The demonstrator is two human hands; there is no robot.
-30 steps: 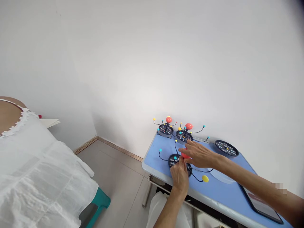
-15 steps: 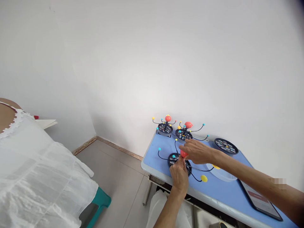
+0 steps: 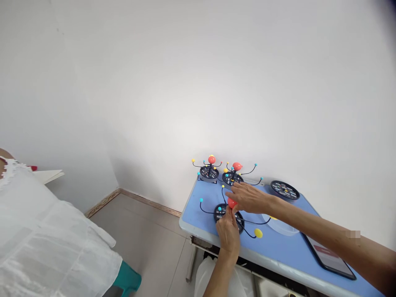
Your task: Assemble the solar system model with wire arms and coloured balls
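Solar-system model (image 3: 220,212) sat mid-counter on blue counter (image 3: 198,206): black round base, thin black wire arms, yellow and cyan beads. Left hand (image 3: 228,236) pinched narrow beneath red plastic ball (image 3: 232,202); right hand (image 3: 250,198) lay above it, fingers extended, grip unclear. Two assembled models (image 3: 220,175) stood far left. Bare black disc (image 3: 285,190) far right, no arms fitted. Clear plastic dish (image 3: 280,225), phone (image 3: 328,258) near right.

Your blue counter (image 3: 198,210) carries two wire-armed planet models (image 3: 209,173) at eleven o'clock, a third model (image 3: 220,213) at nine, a black disc (image 3: 285,190) at one, a phone (image 3: 328,258) at four.
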